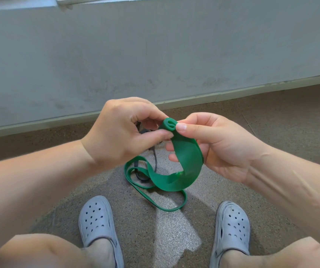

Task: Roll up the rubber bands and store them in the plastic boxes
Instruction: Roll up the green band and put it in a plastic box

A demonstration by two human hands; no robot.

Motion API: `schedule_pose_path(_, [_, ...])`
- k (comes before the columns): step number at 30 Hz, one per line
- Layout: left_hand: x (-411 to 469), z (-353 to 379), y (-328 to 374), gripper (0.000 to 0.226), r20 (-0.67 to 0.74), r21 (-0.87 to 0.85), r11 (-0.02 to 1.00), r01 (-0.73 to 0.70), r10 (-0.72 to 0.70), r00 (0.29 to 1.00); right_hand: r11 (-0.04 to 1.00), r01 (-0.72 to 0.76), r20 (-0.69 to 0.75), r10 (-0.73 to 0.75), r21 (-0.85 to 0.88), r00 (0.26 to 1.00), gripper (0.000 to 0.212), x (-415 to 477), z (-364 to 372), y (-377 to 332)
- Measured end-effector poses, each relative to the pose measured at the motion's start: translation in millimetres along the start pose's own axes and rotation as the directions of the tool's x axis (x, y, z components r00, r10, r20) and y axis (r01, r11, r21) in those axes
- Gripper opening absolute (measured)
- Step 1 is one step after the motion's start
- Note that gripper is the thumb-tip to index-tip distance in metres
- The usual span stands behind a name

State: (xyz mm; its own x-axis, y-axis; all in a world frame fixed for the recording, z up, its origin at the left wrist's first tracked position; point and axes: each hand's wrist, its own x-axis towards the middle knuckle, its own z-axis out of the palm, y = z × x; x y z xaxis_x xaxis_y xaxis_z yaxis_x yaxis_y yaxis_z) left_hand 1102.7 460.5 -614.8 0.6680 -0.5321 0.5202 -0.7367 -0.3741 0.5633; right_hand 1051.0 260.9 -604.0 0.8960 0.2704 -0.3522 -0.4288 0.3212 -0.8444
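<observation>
A wide green rubber band (188, 161) hangs between my hands above the floor. Its top end is curled into a small tight roll, pinched by the fingertips of my left hand (120, 132) and my right hand (219, 144). The band curves down past my right palm, and its long loose loop trails on the floor between my feet. A dark grey band (155, 159) lies on the floor under my hands, mostly hidden by them. No plastic box shows in the head view.
I am crouched over a speckled floor (165, 238), with my grey perforated clogs (97, 219) at the left and right. A grey wall (155, 55) with a pale skirting stands close in front.
</observation>
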Motion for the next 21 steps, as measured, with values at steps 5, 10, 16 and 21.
schedule_pose_path(5, [-1.9,3.8,4.1,0.01,-0.018,0.159,0.985,-0.068,0.072,0.997,1.0,0.005,0.015,-0.004,-0.03,1.0,0.004,0.0,2.9,2.4])
schedule_pose_path(10, [0.8,-1.1,6.2,0.009,-0.03,0.138,0.988,-0.062,0.067,0.997,1.0,0.006,0.031,-0.006,-0.026,1.0,0.004,-2.1,2.8,1.2])
schedule_pose_path(16, [0.9,-1.6,5.0,0.006,0.042,0.07,0.997,-0.022,0.019,0.999,0.998,-0.05,0.062,0.052,-0.025,0.997,0.004,-1.5,-1.9,2.3])
schedule_pose_path(21, [1.8,2.4,4.8,0.019,0.025,0.05,0.998,-0.04,0.038,0.999,1.0,-0.016,0.05,0.016,0.012,0.999,0.006,-0.5,-2.1,3.9])
